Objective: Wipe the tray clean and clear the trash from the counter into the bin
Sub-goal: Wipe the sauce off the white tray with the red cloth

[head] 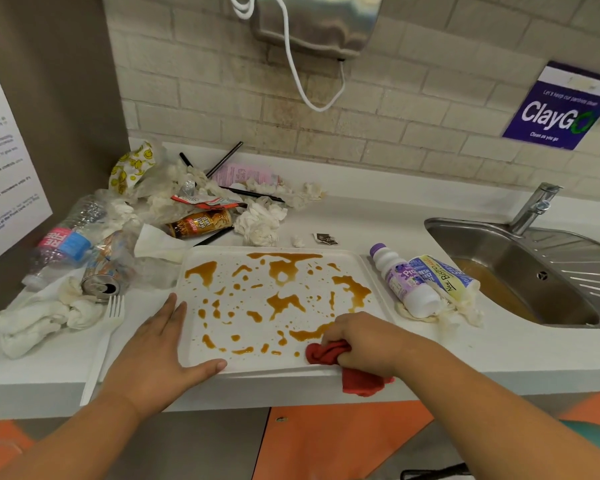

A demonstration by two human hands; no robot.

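Note:
A white tray [368, 271] lies on the counter in front of me, covered with brown sauce smears [284, 271]. My left hand [156, 351] rests flat on the tray's near left corner, fingers straight. My right hand [364, 341] grips a crumpled red cloth [329, 353] at the tray's near right edge; part of the cloth hangs over the counter's front. Trash is piled at the back left: crumpled tissues [260, 221], a plastic bottle [63, 242], a crushed can [103, 277], a brown wrapper [200, 223] and black straws [252, 194].
A white plastic fork [113, 315] lies left of the tray. A white and purple bottle [407, 280] and a wrapper lie on tissue to the right. A steel sink [520, 268] holding brownish water sits at far right, with a tap [534, 207]. No bin is in view.

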